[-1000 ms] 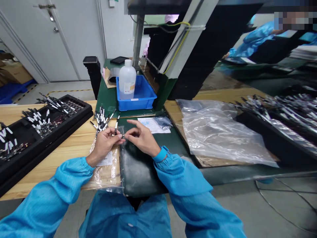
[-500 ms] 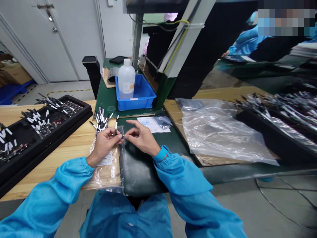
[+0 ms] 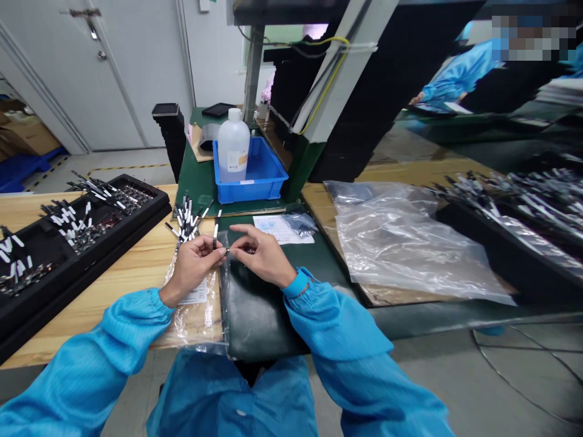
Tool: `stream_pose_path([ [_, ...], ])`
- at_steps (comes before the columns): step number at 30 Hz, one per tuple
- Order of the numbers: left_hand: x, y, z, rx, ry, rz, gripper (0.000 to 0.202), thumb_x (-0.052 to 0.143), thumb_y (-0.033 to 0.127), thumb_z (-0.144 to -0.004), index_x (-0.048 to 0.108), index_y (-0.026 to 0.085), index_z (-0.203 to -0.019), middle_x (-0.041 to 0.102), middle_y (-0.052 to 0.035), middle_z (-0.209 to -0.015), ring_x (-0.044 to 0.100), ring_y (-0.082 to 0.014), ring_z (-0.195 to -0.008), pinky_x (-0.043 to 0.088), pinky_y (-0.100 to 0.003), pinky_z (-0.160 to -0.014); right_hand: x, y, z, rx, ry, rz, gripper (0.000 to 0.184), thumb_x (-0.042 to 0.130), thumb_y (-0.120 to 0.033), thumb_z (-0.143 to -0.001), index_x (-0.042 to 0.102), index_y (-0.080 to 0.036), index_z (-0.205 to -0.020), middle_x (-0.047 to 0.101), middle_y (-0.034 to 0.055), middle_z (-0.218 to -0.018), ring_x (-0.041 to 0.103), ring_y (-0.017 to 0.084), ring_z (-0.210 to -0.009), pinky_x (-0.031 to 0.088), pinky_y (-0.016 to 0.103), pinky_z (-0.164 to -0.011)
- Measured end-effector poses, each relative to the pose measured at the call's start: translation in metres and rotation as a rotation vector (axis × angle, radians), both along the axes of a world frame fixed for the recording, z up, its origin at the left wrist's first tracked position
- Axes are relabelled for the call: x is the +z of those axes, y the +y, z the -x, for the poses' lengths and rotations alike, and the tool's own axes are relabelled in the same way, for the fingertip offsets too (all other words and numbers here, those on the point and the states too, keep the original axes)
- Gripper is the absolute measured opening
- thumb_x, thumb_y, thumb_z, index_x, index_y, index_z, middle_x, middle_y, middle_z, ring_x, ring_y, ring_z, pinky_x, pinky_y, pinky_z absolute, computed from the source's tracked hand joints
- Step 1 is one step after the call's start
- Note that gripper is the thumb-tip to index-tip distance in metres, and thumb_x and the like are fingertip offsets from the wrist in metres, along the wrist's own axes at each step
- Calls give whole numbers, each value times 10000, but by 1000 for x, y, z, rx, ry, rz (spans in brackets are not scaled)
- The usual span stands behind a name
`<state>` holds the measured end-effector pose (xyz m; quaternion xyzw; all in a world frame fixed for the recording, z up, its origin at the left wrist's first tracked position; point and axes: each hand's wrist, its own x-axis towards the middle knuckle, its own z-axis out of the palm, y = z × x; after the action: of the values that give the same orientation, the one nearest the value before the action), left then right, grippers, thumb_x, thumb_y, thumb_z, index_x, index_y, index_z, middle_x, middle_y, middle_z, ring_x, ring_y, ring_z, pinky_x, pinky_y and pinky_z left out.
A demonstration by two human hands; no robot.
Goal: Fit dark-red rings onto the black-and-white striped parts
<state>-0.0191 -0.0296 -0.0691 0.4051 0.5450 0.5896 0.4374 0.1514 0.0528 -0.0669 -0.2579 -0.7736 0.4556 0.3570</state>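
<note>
My left hand [image 3: 195,260] is closed, pinching a thin black-and-white strip [image 3: 215,232], probably a flex cable, that stands up from the fingers. At its thumb tip is a small dark end piece [image 3: 227,250]. My right hand [image 3: 263,255] meets that end piece with thumb and index finger pinched together. Something small and dark reddish [image 3: 250,249] shows in the curl of its fingers, too small to name. Behind my left hand a bunch of similar strips [image 3: 186,221] fans out over a clear plastic bag [image 3: 195,331], which bears a printed label [image 3: 197,294].
At left lies a black foam tray [image 3: 86,258] with several bunches of strips. Ahead, a white bottle [image 3: 233,149] stands in a blue bin [image 3: 268,185]. Papers [image 3: 277,229], a large plastic bag [image 3: 410,249] and another strip-filled tray [image 3: 492,261] are rightward. A co-worker's blue sleeve [image 3: 469,70] shows behind.
My hands keep the same pinch on the small piece, with barely any shift. The view has moved slightly, and the co-worker at the back right has shifted a little.
</note>
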Motion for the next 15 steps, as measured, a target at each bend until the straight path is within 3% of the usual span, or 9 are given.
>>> stream_pose_path([
  [7, 3, 0, 1, -8, 35, 10, 290, 855, 375, -699, 682, 156, -776, 681, -6, -641, 638, -121, -566, 521, -205, -543, -2, 0, 1, 1, -17, -42, 406, 639, -178, -836, 612, -192, -1241, 755, 24, -873, 681, 149, -737, 555, 311, -760],
  [15, 1, 2, 2, -18, -58, 24, 320, 874, 382, -676, 680, 149, -781, 702, -20, -659, 679, -131, -604, 550, -208, -586, 0, 2, -1, -69, -15, -170, 385, 704, -194, -814, 657, -231, -1195, 721, 67, -1050, 670, 210, -946, 546, 381, -888],
])
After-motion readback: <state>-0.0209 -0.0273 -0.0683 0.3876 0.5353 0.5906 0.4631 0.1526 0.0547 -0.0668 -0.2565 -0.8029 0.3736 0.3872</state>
